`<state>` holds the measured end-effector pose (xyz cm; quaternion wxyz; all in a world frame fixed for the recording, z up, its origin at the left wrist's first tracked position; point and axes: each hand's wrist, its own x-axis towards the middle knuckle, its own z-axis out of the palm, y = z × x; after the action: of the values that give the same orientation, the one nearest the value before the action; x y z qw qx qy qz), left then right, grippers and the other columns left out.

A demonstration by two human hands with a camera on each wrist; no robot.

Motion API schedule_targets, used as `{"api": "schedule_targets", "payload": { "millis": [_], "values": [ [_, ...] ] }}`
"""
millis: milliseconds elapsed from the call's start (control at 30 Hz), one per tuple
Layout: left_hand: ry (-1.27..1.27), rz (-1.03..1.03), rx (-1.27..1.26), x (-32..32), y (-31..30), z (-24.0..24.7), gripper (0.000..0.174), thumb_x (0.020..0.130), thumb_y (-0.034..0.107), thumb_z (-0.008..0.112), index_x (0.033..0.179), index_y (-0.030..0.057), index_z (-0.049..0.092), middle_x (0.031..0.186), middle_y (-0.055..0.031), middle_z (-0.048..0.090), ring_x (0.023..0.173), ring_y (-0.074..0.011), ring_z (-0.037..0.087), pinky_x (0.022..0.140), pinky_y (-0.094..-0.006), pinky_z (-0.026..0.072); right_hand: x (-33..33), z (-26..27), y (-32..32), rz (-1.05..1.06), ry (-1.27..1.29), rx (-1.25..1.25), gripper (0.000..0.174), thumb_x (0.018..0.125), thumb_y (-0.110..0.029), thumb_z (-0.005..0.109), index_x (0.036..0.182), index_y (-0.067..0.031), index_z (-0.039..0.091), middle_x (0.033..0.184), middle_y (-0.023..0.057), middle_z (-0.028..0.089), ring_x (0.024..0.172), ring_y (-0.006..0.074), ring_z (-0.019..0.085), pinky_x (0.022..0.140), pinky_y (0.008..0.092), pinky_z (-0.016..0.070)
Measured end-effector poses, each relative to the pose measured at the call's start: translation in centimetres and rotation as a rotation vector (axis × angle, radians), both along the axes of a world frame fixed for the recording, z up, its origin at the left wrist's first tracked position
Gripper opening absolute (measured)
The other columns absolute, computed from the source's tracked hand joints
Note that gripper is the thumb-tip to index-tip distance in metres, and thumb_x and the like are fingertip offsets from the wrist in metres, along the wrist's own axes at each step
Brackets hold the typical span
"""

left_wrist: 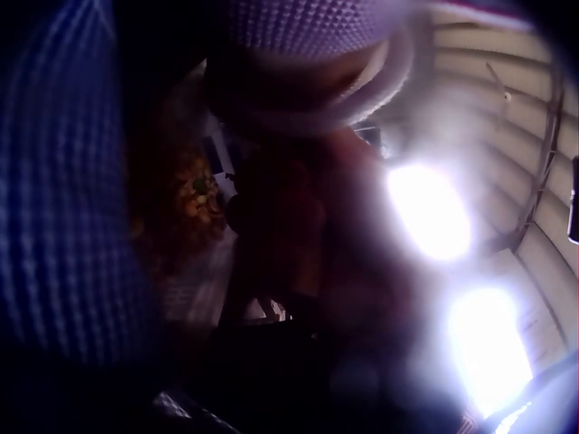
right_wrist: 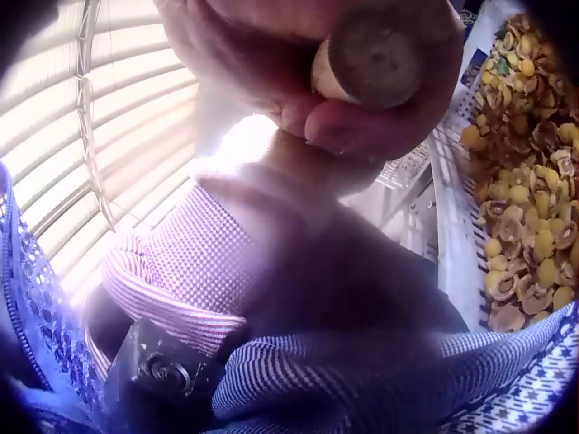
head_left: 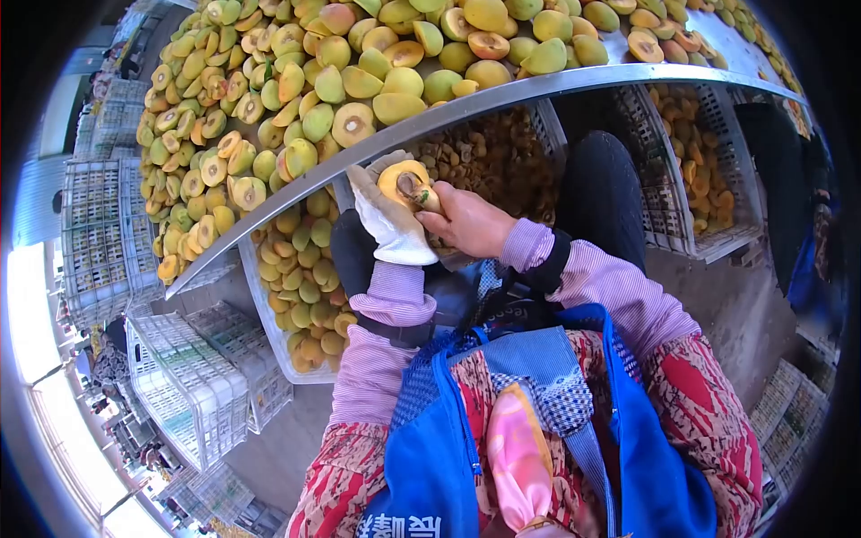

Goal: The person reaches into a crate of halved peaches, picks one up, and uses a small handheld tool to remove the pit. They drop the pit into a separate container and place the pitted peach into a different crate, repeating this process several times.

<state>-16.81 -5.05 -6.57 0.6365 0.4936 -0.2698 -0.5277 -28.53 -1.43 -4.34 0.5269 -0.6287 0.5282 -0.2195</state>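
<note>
In the head view, the left hand (head_left: 390, 215), in a pale glove, holds a halved yellow fruit (head_left: 391, 182) with its brown centre facing up. The bare right hand (head_left: 475, 222) grips a short tool (head_left: 429, 198) whose far end meets the fruit's centre. Seen from the right wrist, the fingers of the right hand (right_wrist: 244, 54) curl round the tool's round wooden handle end (right_wrist: 375, 59). The left wrist view is dark and blurred, and the fruit cannot be made out there.
A metal-edged table (head_left: 502, 92) heaped with fruit halves (head_left: 352, 124) curves ahead of the hands. Below it stand a crate of whitish and brown pieces (head_left: 502, 152), a crate of fruit (head_left: 300, 269) at left and another crate (head_left: 659, 179) at right. Stacked crates (head_left: 193, 386) stand further left.
</note>
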Motion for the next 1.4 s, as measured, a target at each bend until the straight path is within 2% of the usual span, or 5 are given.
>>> {"api": "schedule_targets", "payload": {
  "millis": [600, 1000, 1067, 1267, 1400],
  "values": [
    [-0.105, -0.136, 0.043, -0.1, 1.4, 1.6, 0.036, 0.088, 0.030, 0.052, 0.084, -0.0047, 0.059, 0.075, -0.0147, 0.061, 0.062, -0.0228, 0.059, 0.057, -0.0302, 0.0493, -1.2, 0.7, 0.4, 0.099, -0.224, 0.474, 0.030, 0.077, -0.018, 0.059, 0.099, 0.0000, 0.051, 0.067, 0.0129, 0.058, 0.051, 0.0210, 0.058, 0.044, 0.0325, 0.0455],
    [0.035, -0.175, 0.151, 1.1, 1.4, 1.2, 0.033, 0.088, 0.029, 0.052, 0.092, -0.0037, 0.055, 0.080, -0.0156, 0.061, 0.068, -0.0266, 0.061, 0.062, -0.0344, 0.0511, 0.3, -2.2, 0.6, 0.093, -0.009, -0.067, 0.024, 0.072, -0.010, 0.057, 0.093, 0.0004, 0.054, 0.075, 0.0170, 0.062, 0.068, 0.0271, 0.063, 0.060, 0.0361, 0.0500],
    [0.006, -0.118, 0.086, 1.0, 1.9, 1.5, 0.032, 0.088, 0.029, 0.052, 0.092, -0.0036, 0.055, 0.080, -0.0153, 0.061, 0.068, -0.0266, 0.061, 0.062, -0.0342, 0.0510, 0.8, 0.2, 0.7, 0.066, -0.186, 0.502, 0.024, 0.074, -0.010, 0.055, 0.095, 0.0000, 0.053, 0.073, 0.0162, 0.062, 0.061, 0.0262, 0.063, 0.050, 0.0349, 0.0494],
    [0.030, -0.147, 0.153, 1.3, 1.4, 0.8, 0.034, 0.088, 0.030, 0.052, 0.087, -0.0035, 0.057, 0.079, -0.0145, 0.061, 0.067, -0.0247, 0.061, 0.061, -0.0325, 0.0509, 1.3, -4.9, 1.1, 0.020, -0.230, -0.181, 0.020, 0.073, -0.007, 0.052, 0.092, -0.0021, 0.050, 0.054, 0.0109, 0.053, 0.039, 0.0204, 0.054, 0.033, 0.0343, 0.0420],
    [-0.072, -0.168, 0.068, 1.1, 1.9, 1.6, 0.036, 0.089, 0.031, 0.050, 0.086, -0.0034, 0.057, 0.078, -0.0146, 0.061, 0.067, -0.0234, 0.061, 0.061, -0.0318, 0.0509, 0.9, -0.5, 1.5, 0.053, -0.264, 0.527, 0.028, 0.075, -0.010, 0.053, 0.102, -0.0034, 0.050, 0.066, 0.0118, 0.059, 0.047, 0.0218, 0.059, 0.035, 0.0343, 0.0442]
  ]
}}
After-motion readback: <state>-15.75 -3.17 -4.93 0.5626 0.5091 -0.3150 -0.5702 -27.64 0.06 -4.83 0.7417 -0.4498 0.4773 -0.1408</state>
